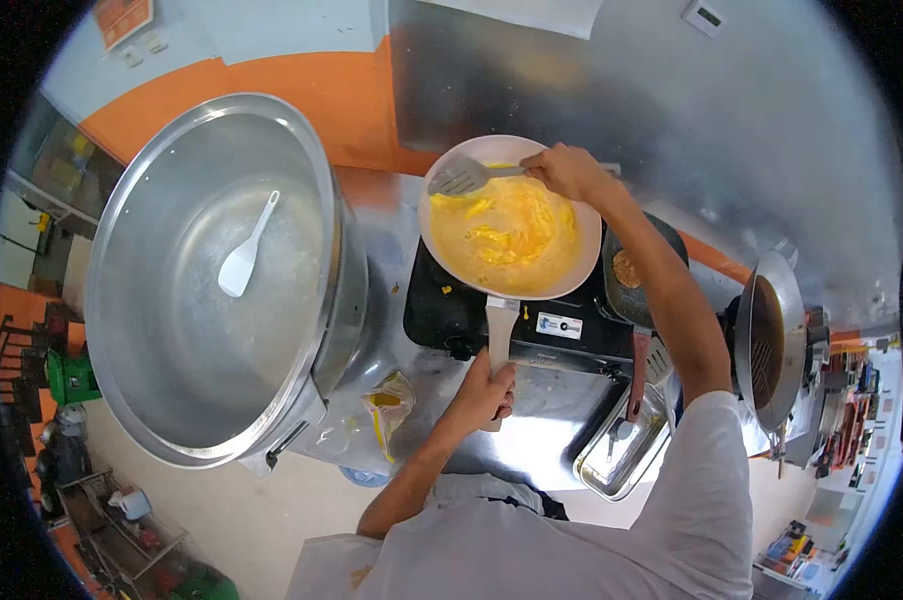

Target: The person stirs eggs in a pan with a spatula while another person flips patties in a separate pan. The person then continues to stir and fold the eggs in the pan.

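Note:
My left hand (479, 397) is wrapped round the pale handle (500, 335) of a light pink frying pan (441, 250). The pan sits over a black stove (441, 312) and holds yellow beaten egg (511, 235), thicker and brighter in places. From the right, my right hand (567, 174) reaches over the pan's far rim, its fingers closed on a grey slotted spatula (463, 176). The spatula's blade lies at the left side of the pan, over the edge of the egg.
A large metal pot (211, 380) with a white rice paddle (251, 248) inside stands left. Right of the stove are a square pan (631, 300) with a brown patty (626, 269), a metal tray (603, 472) with utensils, and a wok (771, 340). An egg-smeared plastic bag (389, 408) lies near the front.

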### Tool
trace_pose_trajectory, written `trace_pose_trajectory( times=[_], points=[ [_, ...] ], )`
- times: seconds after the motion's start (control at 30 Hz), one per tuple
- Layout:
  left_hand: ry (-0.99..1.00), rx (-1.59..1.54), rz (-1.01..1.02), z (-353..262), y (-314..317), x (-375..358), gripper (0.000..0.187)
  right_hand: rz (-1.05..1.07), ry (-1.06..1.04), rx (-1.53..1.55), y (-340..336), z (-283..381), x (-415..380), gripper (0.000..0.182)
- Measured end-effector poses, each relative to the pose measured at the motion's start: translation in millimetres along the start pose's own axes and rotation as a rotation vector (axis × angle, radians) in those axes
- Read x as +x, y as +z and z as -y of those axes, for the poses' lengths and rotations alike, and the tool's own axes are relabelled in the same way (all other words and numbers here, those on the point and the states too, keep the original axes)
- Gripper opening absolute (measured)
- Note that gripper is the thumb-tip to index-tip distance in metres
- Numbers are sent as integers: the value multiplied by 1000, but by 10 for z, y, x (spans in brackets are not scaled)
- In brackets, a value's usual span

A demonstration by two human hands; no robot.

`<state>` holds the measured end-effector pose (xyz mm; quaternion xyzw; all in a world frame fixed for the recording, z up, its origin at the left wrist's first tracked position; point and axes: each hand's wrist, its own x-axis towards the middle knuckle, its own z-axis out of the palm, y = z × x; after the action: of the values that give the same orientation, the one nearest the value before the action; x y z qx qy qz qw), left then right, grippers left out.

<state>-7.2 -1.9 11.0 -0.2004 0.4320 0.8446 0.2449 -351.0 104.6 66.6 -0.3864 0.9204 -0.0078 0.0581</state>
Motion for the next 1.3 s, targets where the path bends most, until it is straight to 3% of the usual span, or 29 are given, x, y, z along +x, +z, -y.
trace_pose_trajectory(
  times=[0.27,0.53,0.87,0.93,1.0,1.03,1.1,1.13,1.2,1.3],
  points=[
    [-34,15,5,-14,15,19,14,118,-224,50,-288,100,398,26],
    [-56,14,-17,-27,55,24,17,490,-265,-103,-628,664,730,28],
    [-41,-43,-12,-63,83,2,15,534,-499,-407,-601,1625,632,21],
    [-59,-59,-25,-59,89,-2,14,249,-766,-560,-288,1731,516,15],
    [-49,-128,-8,-30,73,4,13,-149,-950,-491,229,1658,442,10],
    [-45,-131,-4,-34,74,-7,13,-147,-952,-496,195,1706,337,10],
    [-41,-165,-8,-47,74,-29,13,107,-876,-655,134,1832,96,13],
    [-31,-175,-8,-33,55,-26,13,108,-886,-664,128,1871,28,13],
    [-14,-178,20,21,7,-14,13,396,-760,-934,117,1922,-114,15],
    [-11,-192,20,-27,8,-39,13,545,-725,-1073,-93,1956,-403,15]
  ],
)
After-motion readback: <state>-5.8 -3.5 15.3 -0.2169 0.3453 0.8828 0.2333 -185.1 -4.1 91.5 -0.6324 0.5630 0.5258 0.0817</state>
